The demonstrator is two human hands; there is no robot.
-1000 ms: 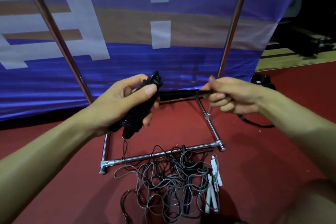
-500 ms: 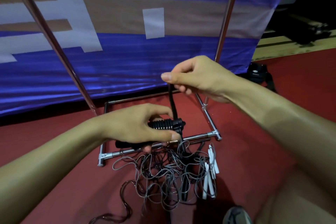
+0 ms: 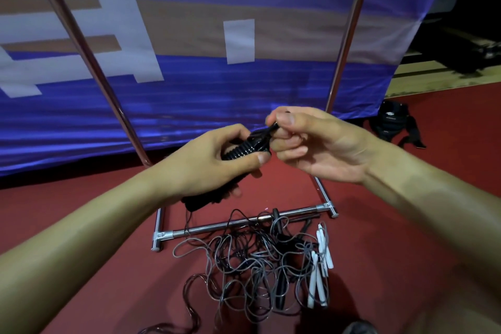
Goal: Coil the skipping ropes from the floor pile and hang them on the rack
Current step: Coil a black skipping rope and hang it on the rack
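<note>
Head view: looks down past both forearms to a red floor (image 3: 86,219), with a rack frame and a rope pile below the hands
Banner: a big blue, white and tan sheet (image 3: 244,84) hangs behind the rack; its white blocks look like parts of large characters, cut off and not readable
Rack: two slanted metal uprights (image 3: 81,43) rise to either side of the hands, and the base bar (image 3: 217,226) lies across the floor just beyond the pile; the hanging rail is out of frame, presumably above
Floor pile: tangled grey and black ropes (image 3: 252,274) with white handles (image 3: 321,266) at its right edge, directly below the hands and well apart from them
Bag: a dark item (image 3: 393,127) lies on the floor at far right, any label too small to read
Left hand (image 3: 206,168): curled round the wound black rope bundle (image 3: 244,150), thumb pressed on its coils
Right hand (image 3: 306,144): thumb and forefinger pinch the rope's free end right at the bundle's upper tip
Bundle axis: runs from lower left to upper right, between the two hands, nearer the left
Coming move, judged: finish the wrap, then lift the bundle upward
Writing: none legible anywhere
</note>
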